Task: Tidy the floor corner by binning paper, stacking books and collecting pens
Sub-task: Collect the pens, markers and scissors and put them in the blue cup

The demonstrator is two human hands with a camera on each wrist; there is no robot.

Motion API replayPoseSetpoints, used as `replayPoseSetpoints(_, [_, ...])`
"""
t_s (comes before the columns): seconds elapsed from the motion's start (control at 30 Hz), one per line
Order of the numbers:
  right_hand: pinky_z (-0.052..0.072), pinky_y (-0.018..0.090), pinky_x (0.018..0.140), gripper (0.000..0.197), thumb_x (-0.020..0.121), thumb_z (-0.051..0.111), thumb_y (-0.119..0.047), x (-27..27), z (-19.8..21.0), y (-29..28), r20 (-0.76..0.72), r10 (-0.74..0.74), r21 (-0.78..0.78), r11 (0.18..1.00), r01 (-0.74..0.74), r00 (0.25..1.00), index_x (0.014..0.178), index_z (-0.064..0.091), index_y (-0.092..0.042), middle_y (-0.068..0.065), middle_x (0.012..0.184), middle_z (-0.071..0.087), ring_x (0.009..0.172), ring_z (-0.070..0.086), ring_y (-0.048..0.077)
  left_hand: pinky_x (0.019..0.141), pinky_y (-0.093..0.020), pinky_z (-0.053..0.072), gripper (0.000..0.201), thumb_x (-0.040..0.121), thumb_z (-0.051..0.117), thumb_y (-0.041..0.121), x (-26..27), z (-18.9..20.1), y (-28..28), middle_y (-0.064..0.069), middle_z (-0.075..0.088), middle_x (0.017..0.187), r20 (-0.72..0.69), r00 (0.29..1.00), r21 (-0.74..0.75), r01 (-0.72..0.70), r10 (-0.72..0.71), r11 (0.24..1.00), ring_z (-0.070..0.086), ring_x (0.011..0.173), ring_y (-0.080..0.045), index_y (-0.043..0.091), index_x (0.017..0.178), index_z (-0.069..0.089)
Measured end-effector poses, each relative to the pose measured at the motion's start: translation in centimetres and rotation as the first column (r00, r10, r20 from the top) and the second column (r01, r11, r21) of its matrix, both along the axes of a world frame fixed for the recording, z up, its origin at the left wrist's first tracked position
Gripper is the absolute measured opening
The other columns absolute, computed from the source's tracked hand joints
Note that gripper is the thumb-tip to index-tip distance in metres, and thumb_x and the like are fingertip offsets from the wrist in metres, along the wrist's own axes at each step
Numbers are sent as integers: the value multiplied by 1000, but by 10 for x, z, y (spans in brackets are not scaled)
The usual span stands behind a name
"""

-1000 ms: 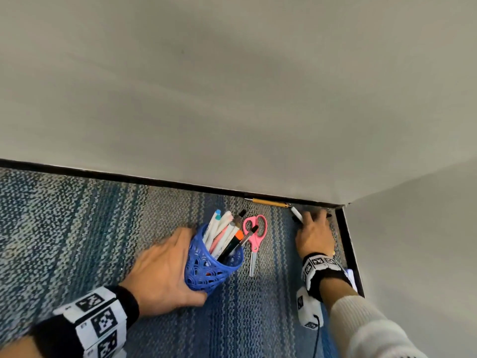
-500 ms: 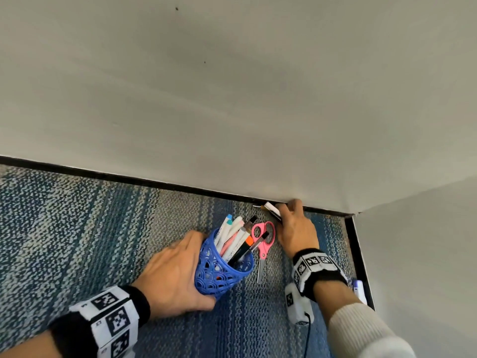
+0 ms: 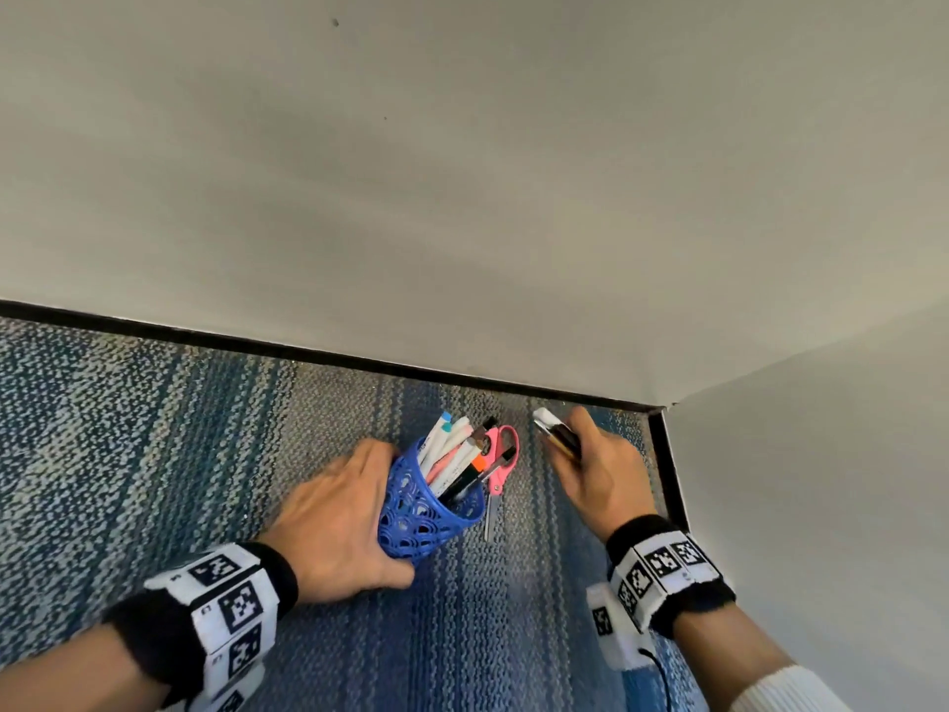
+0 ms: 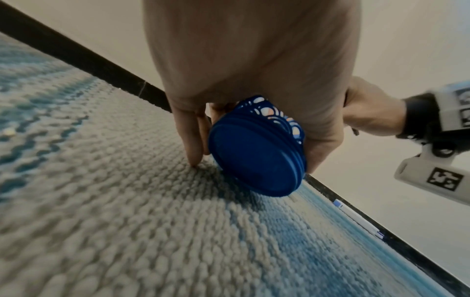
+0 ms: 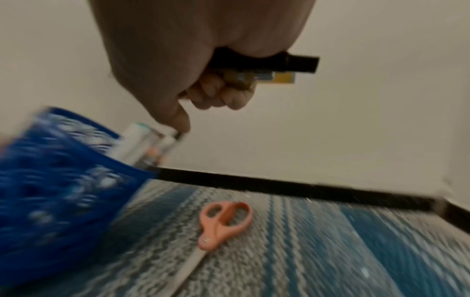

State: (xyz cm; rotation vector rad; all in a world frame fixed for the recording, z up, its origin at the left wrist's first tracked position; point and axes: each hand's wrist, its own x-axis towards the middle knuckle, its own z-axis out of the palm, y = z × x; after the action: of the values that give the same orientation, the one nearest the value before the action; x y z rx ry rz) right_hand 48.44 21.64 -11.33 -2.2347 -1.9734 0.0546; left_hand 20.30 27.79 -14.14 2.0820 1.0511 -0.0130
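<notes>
My left hand grips a blue lattice pen cup, tilted on the carpet with its base partly lifted. Several pens stick out of its mouth. My right hand holds a small bundle of pens, one black-and-white marker and a yellow one, lifted just right of the cup. Pink scissors lie flat on the carpet between the two hands.
Blue-grey carpet meets two pale walls at a black skirting, with the corner at the right. Another white pen with a blue cap lies along the skirting by the right wall.
My right hand picked up the pens by the skirting, near the corner, closed round them and moved back towards the cup. The left hand has kept hold of the cup.
</notes>
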Motion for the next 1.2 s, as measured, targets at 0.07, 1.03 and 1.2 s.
replayPoseSetpoints(0.07, [37, 27, 43, 26, 82, 62, -25, -22, 22, -7, 63, 144, -34, 989, -142, 988, 88, 38, -21, -7, 66, 49, 47, 46, 18, 71, -28, 40, 67, 51, 67, 66, 4, 2, -1, 18, 38, 91, 7, 1000, 8, 12, -12, 1000, 46, 82, -4, 31, 93, 28])
replayPoseSetpoints(1.03, [47, 39, 94, 60, 92, 48, -23, 74, -39, -138, 243, -666, -483, 547, 684, 705, 148, 27, -16, 22, 125, 47, 112, 54, 38, 66, -26, 37, 72, 45, 71, 63, -10, -1, -45, 15, 46, 90, 26, 998, 14, 61, -61, 998, 52, 81, -7, 30, 96, 33])
replayPoseSetpoints(1.2, [46, 36, 92, 48, 94, 56, -33, 88, -44, -125, 281, -715, -452, 490, 745, 641, 125, 47, 2, 24, 124, 56, 113, 56, 37, 76, -27, 42, 74, 44, 73, 64, -8, -2, -43, 17, 47, 93, 7, 999, -19, 49, -49, 999, 53, 85, -7, 33, 96, 32])
